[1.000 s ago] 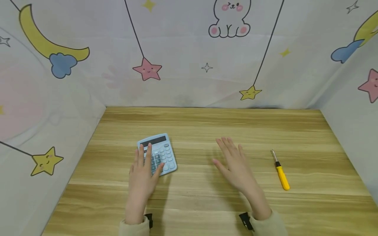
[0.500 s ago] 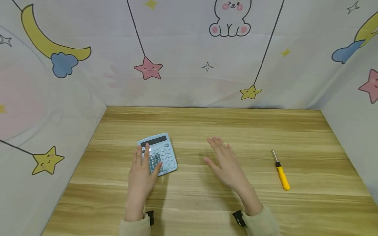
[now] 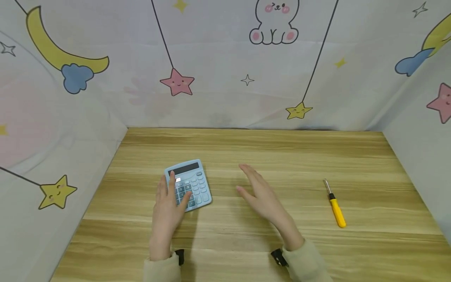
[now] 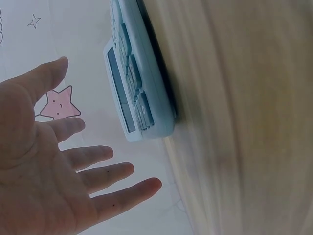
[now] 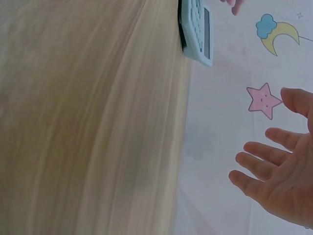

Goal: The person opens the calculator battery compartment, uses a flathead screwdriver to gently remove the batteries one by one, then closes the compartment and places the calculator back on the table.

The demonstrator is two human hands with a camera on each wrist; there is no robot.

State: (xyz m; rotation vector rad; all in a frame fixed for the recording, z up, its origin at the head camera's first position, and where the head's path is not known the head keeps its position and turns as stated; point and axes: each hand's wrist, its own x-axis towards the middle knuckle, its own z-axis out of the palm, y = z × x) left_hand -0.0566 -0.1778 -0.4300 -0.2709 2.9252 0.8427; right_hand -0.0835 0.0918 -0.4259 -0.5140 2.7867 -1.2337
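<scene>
A light blue calculator (image 3: 198, 187) lies on the wooden table, left of the middle, its dark display toward the back. My left hand (image 3: 167, 211) hovers over its left part with fingers spread and covers some of the keys. In the left wrist view the palm faces the calculator (image 4: 146, 88) with a gap between them. To the right of the calculator, my right hand (image 3: 262, 199) is held above the table, fingers straight and thumb apart, with nothing in it. The right wrist view shows the bare palm and outstretched fingers (image 5: 266, 152).
A screwdriver (image 3: 336, 209) with a yellow handle lies at the right of the table (image 3: 225, 145), its metal tip pointing to the back. White cloth (image 3: 218, 58) printed with stars and moons hangs behind the table and along both sides.
My right hand has moved left toward the calculator and turned more on edge. The left hand has shifted slightly left. Calculator and screwdriver stay in place.
</scene>
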